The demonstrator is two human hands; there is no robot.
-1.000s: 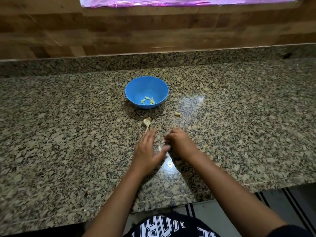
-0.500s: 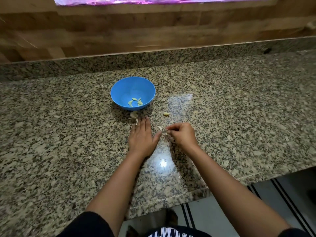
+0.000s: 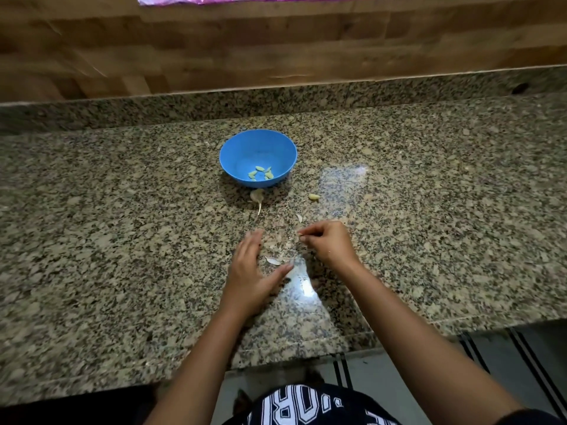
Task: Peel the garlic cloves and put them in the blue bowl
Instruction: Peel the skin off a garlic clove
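The blue bowl (image 3: 242,148) stands on the granite counter with several peeled cloves (image 3: 261,173) in it. One loose garlic clove (image 3: 313,196) lies to the bowl's right. A garlic stem with skin (image 3: 257,196) sits just in front of the bowl. My right hand (image 3: 326,242) has its fingers curled and pinches a small pale piece at the fingertips; whether it is a clove or skin I cannot tell. My left hand (image 3: 250,271) lies flat on the counter with straight fingers, holding nothing. A peel scrap (image 3: 272,261) lies between my hands.
Another peel scrap (image 3: 299,218) lies beyond my right hand. The granite counter (image 3: 122,240) ends at a low granite upstand below a wooden wall (image 3: 276,50). Its front edge runs close to my body, with a striped floor mat (image 3: 506,357) below.
My left hand has drawn back from the stem toward me and lies flat. A peel scrap now shows between the hands. My right hand keeps its pinch.
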